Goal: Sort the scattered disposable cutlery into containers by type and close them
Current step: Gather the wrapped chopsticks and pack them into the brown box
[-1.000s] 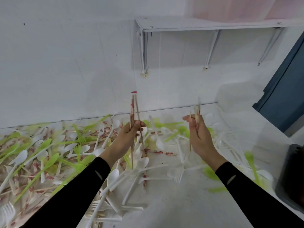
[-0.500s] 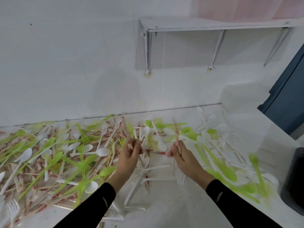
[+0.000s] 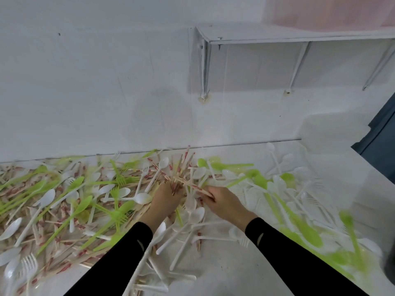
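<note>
Wooden chopsticks with red-printed wrappers, white plastic spoons and forks, and green plastic spoons and forks lie scattered over the white counter (image 3: pixel 245 272). My left hand (image 3: pixel 165 199) grips a bundle of chopsticks (image 3: pixel 181 165) that fans upward and away from me. My right hand (image 3: pixel 222 201) pinches a chopstick (image 3: pixel 190 183) that runs leftward to the bundle. A white spoon (image 3: pixel 136 198) lies just left of my left hand. No container shows clearly in this view.
A white wall rises behind the counter with a metal shelf (image 3: pixel 299 37) on brackets above. A dark object (image 3: pixel 390 265) sits at the counter's right edge, and a dark blue panel (image 3: pixel 380 133) stands beyond it. Green forks (image 3: pixel 119 212) and chopsticks pile thickly at the left.
Both hands dropped from chest height down onto the pile. The left hand's bundle tilted from upright to leaning away; the right hand now pinches a chopstick lying across the pile.
</note>
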A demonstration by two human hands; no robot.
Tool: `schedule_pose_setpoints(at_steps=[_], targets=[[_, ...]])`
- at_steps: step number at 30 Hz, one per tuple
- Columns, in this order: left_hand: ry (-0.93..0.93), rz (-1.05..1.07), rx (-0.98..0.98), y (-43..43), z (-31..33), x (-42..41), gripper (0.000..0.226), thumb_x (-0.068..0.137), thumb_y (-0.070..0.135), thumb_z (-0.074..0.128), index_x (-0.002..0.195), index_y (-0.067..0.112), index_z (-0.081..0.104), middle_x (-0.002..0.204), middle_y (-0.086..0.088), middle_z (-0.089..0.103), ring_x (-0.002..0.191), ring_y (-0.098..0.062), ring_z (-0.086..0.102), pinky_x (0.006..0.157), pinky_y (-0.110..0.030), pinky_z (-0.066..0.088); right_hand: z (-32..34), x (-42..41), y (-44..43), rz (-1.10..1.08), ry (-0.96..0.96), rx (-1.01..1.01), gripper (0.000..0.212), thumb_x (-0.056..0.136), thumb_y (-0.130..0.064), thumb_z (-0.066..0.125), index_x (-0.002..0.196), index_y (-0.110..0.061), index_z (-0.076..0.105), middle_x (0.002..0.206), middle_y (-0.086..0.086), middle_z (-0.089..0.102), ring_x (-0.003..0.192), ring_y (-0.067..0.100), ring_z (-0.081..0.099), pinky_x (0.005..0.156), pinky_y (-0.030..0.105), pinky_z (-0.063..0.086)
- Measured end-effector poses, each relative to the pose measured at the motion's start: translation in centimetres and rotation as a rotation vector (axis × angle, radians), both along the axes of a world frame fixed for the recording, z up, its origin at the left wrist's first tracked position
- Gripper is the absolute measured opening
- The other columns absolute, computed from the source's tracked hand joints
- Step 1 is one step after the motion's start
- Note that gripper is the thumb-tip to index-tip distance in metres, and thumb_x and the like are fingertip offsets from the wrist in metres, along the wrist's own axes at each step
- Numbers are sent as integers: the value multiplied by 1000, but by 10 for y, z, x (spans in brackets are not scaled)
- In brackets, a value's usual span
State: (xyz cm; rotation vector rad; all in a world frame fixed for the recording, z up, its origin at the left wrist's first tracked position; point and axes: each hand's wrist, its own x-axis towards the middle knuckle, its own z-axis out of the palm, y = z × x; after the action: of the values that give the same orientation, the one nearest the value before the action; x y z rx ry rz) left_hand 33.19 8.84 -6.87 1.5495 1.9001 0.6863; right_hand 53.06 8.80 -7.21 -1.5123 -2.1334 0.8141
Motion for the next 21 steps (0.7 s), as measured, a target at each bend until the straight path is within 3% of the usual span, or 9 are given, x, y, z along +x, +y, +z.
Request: schedule_pose_setpoints(at_steps=[4, 7, 9, 11, 15, 19, 21], targets=[[19, -108, -62, -10, -7, 15, 28, 92, 22, 58, 66, 14, 50, 65, -4, 51, 62, -19, 51, 61, -30, 40, -3, -5, 0, -9, -10, 20, 15, 93, -31, 48, 88, -24, 60, 68, -4, 61, 60, 18, 54, 55, 33, 44], [48, -200, -138, -18, -7, 25, 18, 93, 26, 56, 90, 11, 65, 82, -3, 64, 75, -18, 58, 67, -27, 42, -3, -4, 2, 33, -74, 32, 13, 92, -28, 54, 79, -28, 56, 82, -8, 56, 78, 20, 56, 63, 31, 40], [-29, -214, -180, -18, -8, 23, 16, 92, 24, 58, 98, 13, 68, 89, -3, 69, 78, -16, 63, 67, -21, 45, -6, 0, 4, 49, -130, 31, 13, 92, -27, 54, 98, -27, 66, 104, -8, 55, 93, 20, 59, 69, 30, 41], [-15, -189, -174, -14, -10, 14, 19, 93, 25, 58, 104, 13, 67, 97, -6, 71, 89, -22, 66, 73, -24, 49, -9, 7, 4, 76, -232, 33, 32, 94, -31, 52, 125, -36, 60, 111, -5, 51, 98, 17, 58, 70, 29, 41], [104, -177, -156, -9, -10, -10, 22, 89, 25, 64, 74, 11, 55, 70, -3, 54, 61, -13, 52, 51, -16, 36, -11, 32, 1, 5, -334, 56, 38, 97, -38, 45, 135, -36, 50, 117, -3, 49, 103, 22, 60, 77, 32, 46], [196, -160, -130, -8, -15, -39, 29, 84, 18, 64, 60, 22, 47, 66, 0, 51, 61, -15, 52, 47, -17, 30, -13, 73, -2, -125, -382, 81, 32, 96, -35, 46, 126, -28, 55, 114, -1, 49, 103, 24, 60, 75, 34, 47], [210, -139, -116, -8, -17, -48, 23, 84, 14, 62, 63, 21, 52, 67, 0, 55, 63, -16, 53, 49, -19, 31, -13, 96, -4, -178, -440, 70, 29, 96, -35, 47, 121, -27, 59, 112, 0, 49, 103, 23, 61, 74, 33, 47]])
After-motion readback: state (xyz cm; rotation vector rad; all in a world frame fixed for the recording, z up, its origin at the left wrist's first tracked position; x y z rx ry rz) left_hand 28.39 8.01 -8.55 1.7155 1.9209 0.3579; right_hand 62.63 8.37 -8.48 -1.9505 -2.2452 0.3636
